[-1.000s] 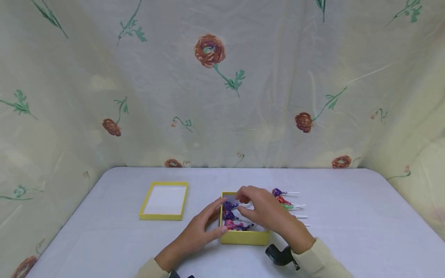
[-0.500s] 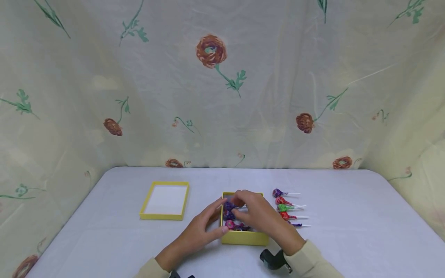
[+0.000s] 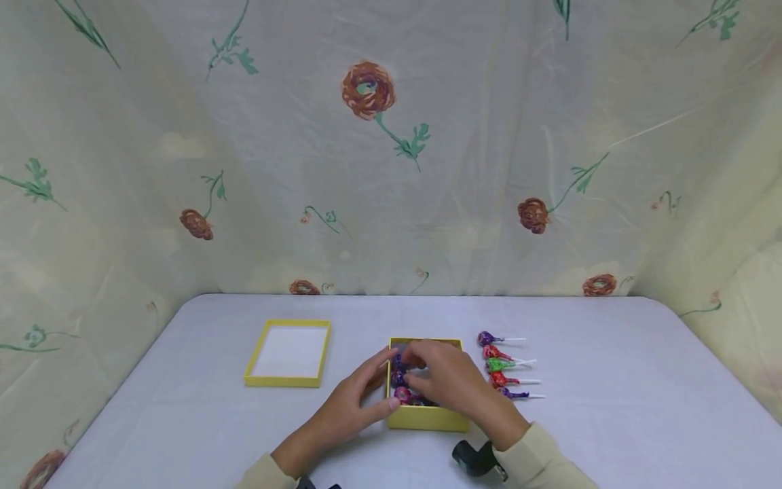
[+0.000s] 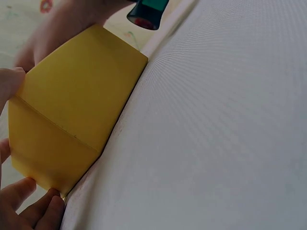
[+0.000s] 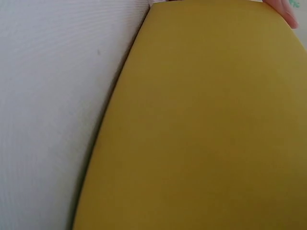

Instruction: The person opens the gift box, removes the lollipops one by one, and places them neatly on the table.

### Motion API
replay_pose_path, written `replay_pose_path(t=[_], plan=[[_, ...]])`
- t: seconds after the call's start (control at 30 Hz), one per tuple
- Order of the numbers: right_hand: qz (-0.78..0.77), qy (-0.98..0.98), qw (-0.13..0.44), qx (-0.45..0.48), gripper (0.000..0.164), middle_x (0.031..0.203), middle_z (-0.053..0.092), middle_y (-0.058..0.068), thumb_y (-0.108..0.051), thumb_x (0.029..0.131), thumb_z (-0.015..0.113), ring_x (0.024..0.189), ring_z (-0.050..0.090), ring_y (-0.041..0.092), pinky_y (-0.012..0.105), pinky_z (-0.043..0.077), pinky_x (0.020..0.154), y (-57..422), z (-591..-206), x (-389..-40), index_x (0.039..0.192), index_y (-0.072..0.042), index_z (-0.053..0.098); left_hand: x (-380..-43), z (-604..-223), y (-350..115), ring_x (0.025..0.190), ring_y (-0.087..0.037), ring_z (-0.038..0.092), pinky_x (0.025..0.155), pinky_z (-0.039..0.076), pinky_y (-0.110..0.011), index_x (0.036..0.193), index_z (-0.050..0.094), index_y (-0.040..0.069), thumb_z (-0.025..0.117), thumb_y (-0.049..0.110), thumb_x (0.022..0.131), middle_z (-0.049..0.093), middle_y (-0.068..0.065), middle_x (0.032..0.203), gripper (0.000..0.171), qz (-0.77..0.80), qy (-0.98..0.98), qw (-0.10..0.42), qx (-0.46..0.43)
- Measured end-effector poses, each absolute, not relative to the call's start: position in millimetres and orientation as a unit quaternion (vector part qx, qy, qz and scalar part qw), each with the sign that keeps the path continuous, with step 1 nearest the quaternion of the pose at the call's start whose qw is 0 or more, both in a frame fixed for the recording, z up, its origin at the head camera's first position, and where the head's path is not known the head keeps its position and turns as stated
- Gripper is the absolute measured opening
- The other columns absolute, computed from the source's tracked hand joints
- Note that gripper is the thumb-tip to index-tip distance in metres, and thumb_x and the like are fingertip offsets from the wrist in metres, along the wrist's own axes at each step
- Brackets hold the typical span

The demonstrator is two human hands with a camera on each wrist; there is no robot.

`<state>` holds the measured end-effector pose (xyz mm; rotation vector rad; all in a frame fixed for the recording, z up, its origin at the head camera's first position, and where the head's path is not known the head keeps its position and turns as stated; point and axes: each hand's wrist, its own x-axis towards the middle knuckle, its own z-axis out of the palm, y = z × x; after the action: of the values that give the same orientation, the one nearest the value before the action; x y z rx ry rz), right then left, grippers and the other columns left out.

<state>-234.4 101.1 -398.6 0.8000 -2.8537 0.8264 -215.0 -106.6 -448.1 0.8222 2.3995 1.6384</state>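
In the head view a yellow box (image 3: 427, 418) stands uncovered at the middle of the table, with several wrapped lollipops (image 3: 400, 377) along its left side, mostly purple, one pink. My left hand (image 3: 351, 397) rests against the box's left side, thumb at the near corner and index finger towards the far one. The left wrist view shows its fingertips (image 4: 21, 188) touching the yellow wall. My right hand (image 3: 449, 377) reaches into the box from the right, bent thumb and index finger at the purple lollipops. Whether it pinches one is hidden. In the right wrist view the box wall (image 5: 201, 115) fills most of the picture.
Several lollipops, including a green one (image 3: 499, 365), lie in a column right of the box, sticks pointing right. Further left lies a yellow-rimmed lid (image 3: 250, 381), white inside up. A black device (image 3: 473, 459) hangs at the right wrist. A flowered curtain (image 3: 452, 224) backs the table.
My right hand has moved left and lower into the box, uncovering the lollipops on the right. Lollipops in the box sit slightly further left. My left hand stays in place.
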Motion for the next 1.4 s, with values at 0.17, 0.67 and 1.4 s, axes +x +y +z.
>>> replay_pose_path(t=[0.17,0.67,1.4], plan=[[0.244,-0.932,0.035,0.267,0.021,0.097,0.069,-0.002,-0.025,0.085,0.075,0.088,0.063,0.012,0.033,0.056,0.078,100.0,-399.0,-235.4,0.102,-0.016,0.070,-215.2,-448.5,-107.8,0.136,-0.016,0.039,0.114,0.032,-0.033,0.151,0.030,0.031,0.065,0.027,0.093,0.027,0.003,0.156,0.067,0.542,0.792,0.061,0.273],[0.197,-0.935,0.035,0.294,0.019,0.092,0.068,-0.002,-0.026,0.083,0.074,0.084,0.062,0.015,0.035,0.052,0.073,100.4,-397.8,-234.5,0.101,-0.018,0.073,-211.7,-441.5,-106.2,0.138,-0.019,0.036,0.114,0.032,-0.035,0.152,0.029,0.027,0.064,0.023,0.093,0.025,-0.001,0.157,0.068,0.541,0.793,0.065,0.273],[0.211,-0.939,0.007,0.270,0.012,0.079,0.063,-0.008,-0.022,0.083,0.076,0.068,0.052,0.008,0.029,0.047,0.064,100.4,-398.2,-235.9,0.091,-0.018,0.067,-215.9,-449.4,-105.8,0.138,-0.018,0.036,0.113,0.033,-0.030,0.152,0.029,0.028,0.065,0.027,0.093,0.025,0.002,0.157,0.069,0.544,0.788,0.054,0.284]])
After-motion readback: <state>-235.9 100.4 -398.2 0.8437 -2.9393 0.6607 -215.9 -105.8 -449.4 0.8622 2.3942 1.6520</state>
